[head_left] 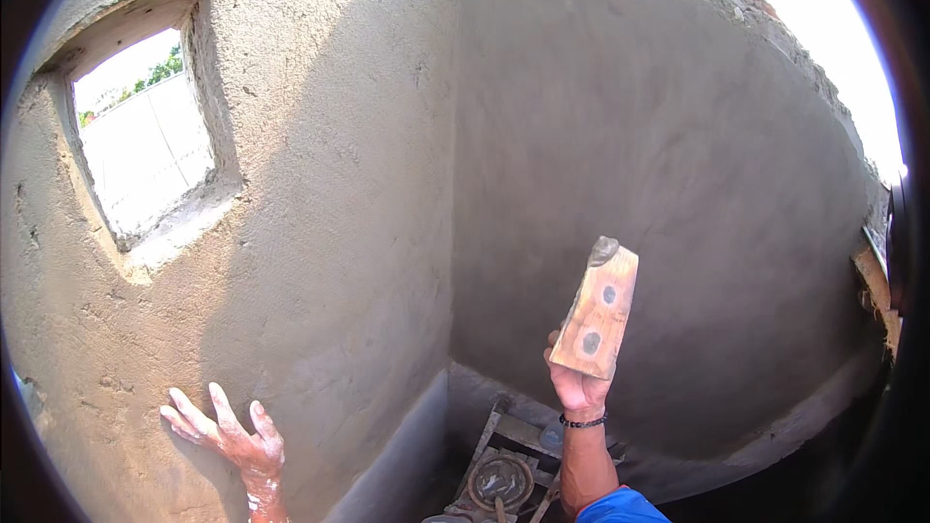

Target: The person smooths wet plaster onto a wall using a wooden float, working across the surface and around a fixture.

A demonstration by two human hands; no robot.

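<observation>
Left hand (237, 441) held open, fingers spread, by the windowed wall (329, 213); contact can't be told. Wooden block (598, 318), mortar (603, 251) on its upper end, gripped by right hand (579, 390) before grey wall (649, 155). Plaster smoothing apparently being done; flat contact called for next.

free: between left hand (234, 438) and right hand (579, 389) | obstacles: left wall (339, 203), right wall (668, 126), round pan (474, 477) below
</observation>
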